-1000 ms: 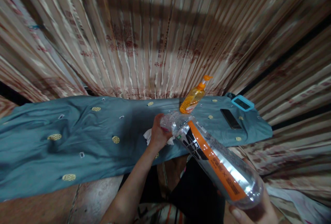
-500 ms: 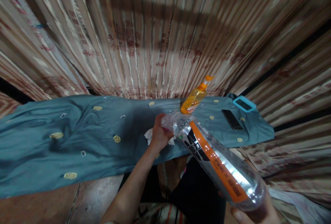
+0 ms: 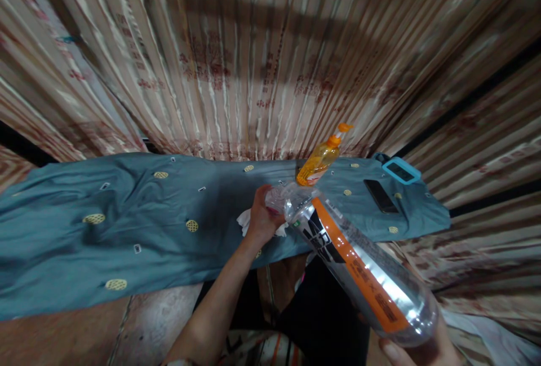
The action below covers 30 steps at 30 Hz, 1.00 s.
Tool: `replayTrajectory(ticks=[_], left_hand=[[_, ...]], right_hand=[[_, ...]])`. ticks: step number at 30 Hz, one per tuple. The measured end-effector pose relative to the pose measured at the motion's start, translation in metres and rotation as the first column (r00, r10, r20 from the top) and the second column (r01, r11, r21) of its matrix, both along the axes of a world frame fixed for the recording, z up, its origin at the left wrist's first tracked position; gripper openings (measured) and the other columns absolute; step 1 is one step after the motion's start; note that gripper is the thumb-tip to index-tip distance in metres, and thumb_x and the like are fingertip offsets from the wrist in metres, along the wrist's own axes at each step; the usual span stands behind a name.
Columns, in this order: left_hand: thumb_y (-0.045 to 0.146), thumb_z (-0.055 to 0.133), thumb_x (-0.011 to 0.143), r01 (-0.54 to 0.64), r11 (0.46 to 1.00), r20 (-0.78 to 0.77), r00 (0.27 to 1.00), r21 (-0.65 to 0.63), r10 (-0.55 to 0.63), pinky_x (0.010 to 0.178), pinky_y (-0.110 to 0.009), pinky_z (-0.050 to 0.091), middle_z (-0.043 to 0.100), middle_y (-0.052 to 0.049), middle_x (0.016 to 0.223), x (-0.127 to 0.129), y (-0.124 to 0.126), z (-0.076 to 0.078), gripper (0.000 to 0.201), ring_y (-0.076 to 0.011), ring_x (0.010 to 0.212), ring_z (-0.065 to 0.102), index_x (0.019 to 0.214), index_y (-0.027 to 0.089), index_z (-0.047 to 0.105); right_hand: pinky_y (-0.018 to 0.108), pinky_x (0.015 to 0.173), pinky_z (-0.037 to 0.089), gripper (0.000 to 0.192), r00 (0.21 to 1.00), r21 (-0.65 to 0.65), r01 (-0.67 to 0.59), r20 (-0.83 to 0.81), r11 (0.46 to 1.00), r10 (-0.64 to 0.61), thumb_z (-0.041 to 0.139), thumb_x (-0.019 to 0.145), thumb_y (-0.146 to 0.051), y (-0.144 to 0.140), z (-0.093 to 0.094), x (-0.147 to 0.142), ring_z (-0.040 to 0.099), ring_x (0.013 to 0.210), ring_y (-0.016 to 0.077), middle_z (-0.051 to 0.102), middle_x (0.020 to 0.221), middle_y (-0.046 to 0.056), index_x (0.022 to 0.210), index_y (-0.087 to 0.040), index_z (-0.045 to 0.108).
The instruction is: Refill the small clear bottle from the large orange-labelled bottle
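I see the right hand point(image 3: 416, 349) at the bottom right, fingers wrapped around the base of a large clear plastic bottle point(image 3: 359, 267) with an orange and black label; the bottle lies tilted, its neck pointing up and left over the near edge of the blue-green cloth point(image 3: 127, 225) that covers the table. My left hand point(image 3: 262, 219) is closed around the bottle's neck end, right at the mouth, and I cannot tell whether a cap sits under the fingers. Just beneath that hand a crumpled white tissue point(image 3: 244, 222) rests on the cloth, close to the near edge. Behind the bottle's neck, toward the far edge, an orange pump bottle point(image 3: 320, 158) stands leaning. Toward the right end of the cloth a dark phone point(image 3: 379, 195) lies flat, and at the far right corner sits a device in a light blue case point(image 3: 400, 170). A striped curtain point(image 3: 253, 56) hangs behind the table.
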<state>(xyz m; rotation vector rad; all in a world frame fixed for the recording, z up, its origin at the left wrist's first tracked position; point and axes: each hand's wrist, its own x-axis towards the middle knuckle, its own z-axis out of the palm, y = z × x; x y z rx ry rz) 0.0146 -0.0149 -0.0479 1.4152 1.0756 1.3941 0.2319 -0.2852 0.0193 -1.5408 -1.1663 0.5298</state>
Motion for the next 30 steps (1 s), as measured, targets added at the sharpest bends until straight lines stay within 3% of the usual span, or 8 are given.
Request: replayTrajectory(ticks=[8,12,16,21,26,30], left_hand=[[0.026,0.098,0.06,-0.004,1.0,0.0,1.0,0.007,0.004,0.107,-0.049,0.059,0.07,-0.01,0.128,0.0014,0.0,-0.0022,0.083,-0.0279,0.112,0.073,0.132,0.023,0.058],[0.026,0.098,0.059,0.001,1.0,-0.009,1.0,0.016,-0.001,0.107,-0.053,0.059,0.069,-0.009,0.129,0.002,0.0007,-0.0056,0.087,-0.0277,0.108,0.073,0.135,0.025,0.056],[0.023,0.097,0.058,0.0,0.999,-0.005,1.0,0.032,0.0,0.11,-0.055,0.057,0.068,-0.011,0.131,0.0017,0.0013,-0.0073,0.086,-0.0313,0.117,0.071,0.133,0.024,0.056],[0.024,0.098,0.058,-0.006,1.0,-0.01,1.0,0.021,0.006,0.11,-0.052,0.057,0.069,-0.01,0.13,0.0014,0.0008,-0.0066,0.087,-0.03,0.116,0.072,0.134,0.024,0.056],[0.026,0.098,0.058,0.018,1.0,0.003,1.0,-0.002,-0.018,0.097,-0.046,0.061,0.069,-0.009,0.129,0.001,0.0002,-0.0051,0.089,-0.0268,0.105,0.072,0.135,0.024,0.055],[0.023,0.098,0.058,0.001,1.0,-0.003,1.0,0.015,-0.001,0.102,-0.046,0.06,0.069,-0.009,0.131,0.0017,0.0007,-0.0066,0.087,-0.0263,0.109,0.072,0.135,0.025,0.056]], right_hand=[[0.048,0.105,0.064,0.095,0.999,-0.021,0.027,-0.027,0.999,-0.028,0.091,0.081,-0.04,-0.0051,-0.0073,0.0038,0.064,0.14,0.0413,0.061,0.158,0.01,0.163,-0.029,0.046],[0.048,0.101,0.066,0.096,0.997,-0.039,0.077,-0.011,0.996,-0.078,0.094,0.077,-0.041,-0.0056,-0.008,0.006,0.067,0.135,0.0406,0.064,0.153,0.011,0.16,-0.026,0.049],[0.047,0.097,0.067,0.097,0.996,-0.042,0.089,-0.028,0.995,-0.09,0.095,0.073,-0.044,-0.0046,-0.0049,0.0034,0.071,0.129,0.0401,0.069,0.146,0.013,0.157,-0.023,0.051],[0.048,0.098,0.067,0.095,0.992,-0.033,0.111,-0.054,0.993,-0.113,0.095,0.074,-0.041,-0.0046,-0.0041,0.0004,0.069,0.133,0.0405,0.066,0.15,0.013,0.157,-0.025,0.051],[0.049,0.092,0.069,0.097,0.994,-0.036,0.098,-0.055,0.995,-0.099,0.096,0.071,-0.042,-0.0058,-0.0057,0.0054,0.073,0.125,0.0407,0.069,0.145,0.014,0.156,-0.024,0.052],[0.05,0.095,0.068,0.098,0.992,-0.049,0.116,-0.042,0.992,-0.118,0.096,0.071,-0.042,-0.0047,-0.0044,0.0052,0.072,0.127,0.0411,0.069,0.145,0.014,0.156,-0.023,0.052]])
